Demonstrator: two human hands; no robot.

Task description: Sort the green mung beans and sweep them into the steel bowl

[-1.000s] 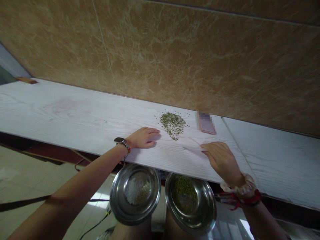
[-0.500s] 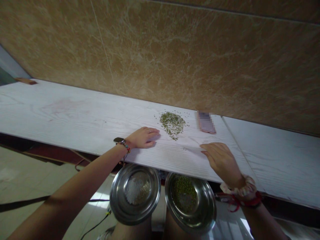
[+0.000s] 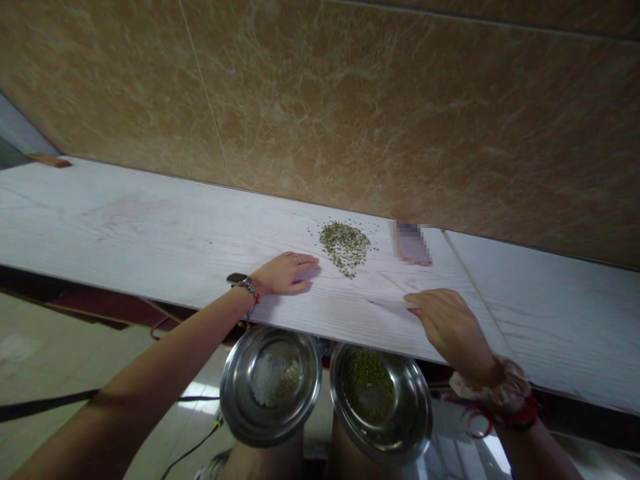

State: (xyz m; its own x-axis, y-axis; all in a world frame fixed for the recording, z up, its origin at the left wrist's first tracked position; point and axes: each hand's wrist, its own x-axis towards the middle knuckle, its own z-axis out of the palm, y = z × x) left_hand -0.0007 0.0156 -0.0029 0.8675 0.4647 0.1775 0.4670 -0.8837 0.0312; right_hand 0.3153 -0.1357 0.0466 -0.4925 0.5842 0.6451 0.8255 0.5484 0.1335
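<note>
My left hand point(image 3: 287, 273) lies flat on the white wood-grain counter point(image 3: 200, 267), fingers stretched out and holding nothing. Its fingertips are just left of a loose pile of small green beans point(image 3: 345, 245), thinly spread with some strays around it. To the right, my right hand point(image 3: 447, 323) is closed in a pinch low over the counter. From its fingertips a thin pale strip point(image 3: 387, 303) reaches left; it blends into the white surface and its exact kind is unclear.
Below the counter's front edge, two steel bowls rest on my legs. The left bowl point(image 3: 245, 427) holds whitish bits; the right bowl point(image 3: 407, 393) holds green beans. A phone point(image 3: 413, 243), partly pixelated, lies by the brown marbled wall point(image 3: 320, 120).
My right hand has shifted slightly right and down, with the pale strip still at its fingertips. The few stray beans left of the strip no longer show. My left hand stays put.
</note>
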